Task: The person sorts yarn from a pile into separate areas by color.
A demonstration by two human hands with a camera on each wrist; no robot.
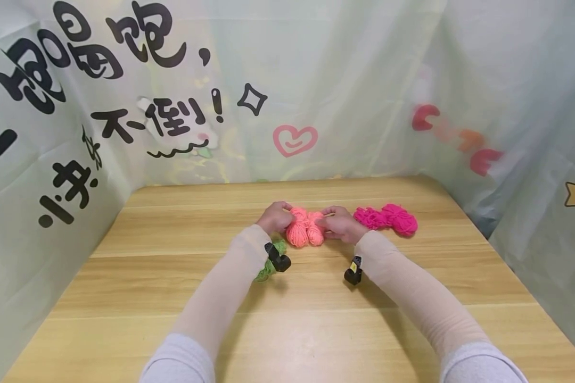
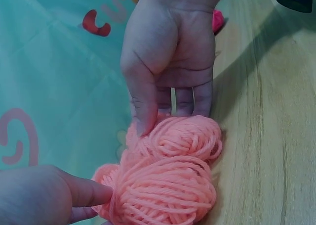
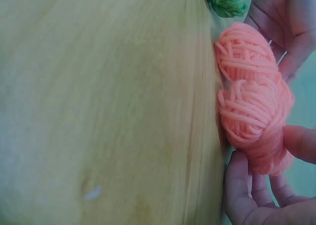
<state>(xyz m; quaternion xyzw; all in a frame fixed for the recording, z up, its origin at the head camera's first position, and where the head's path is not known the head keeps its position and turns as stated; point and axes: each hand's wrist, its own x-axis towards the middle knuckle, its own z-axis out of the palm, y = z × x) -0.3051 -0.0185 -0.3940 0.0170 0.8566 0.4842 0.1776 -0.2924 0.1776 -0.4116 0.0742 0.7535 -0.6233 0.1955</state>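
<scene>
Coral-pink yarn (image 1: 297,235) lies on the table in two plump lobes side by side, between both hands. At its left side, my left hand (image 1: 274,218) pinches it with thumb and fingers; the left wrist view shows the thumb pressed into the strands (image 2: 163,195). From the other side my right hand (image 1: 343,226) grips it, thumb on top and fingers low along the edge of the yarn (image 3: 249,111). Green yarn (image 1: 264,271) lies nearer the body, partly hidden under the left wrist and its camera.
A magenta bundle of yarn (image 1: 399,219) rests just beyond the right hand. The wooden table (image 1: 316,330) is bounded at the back and sides by a printed cloth curtain (image 1: 359,96).
</scene>
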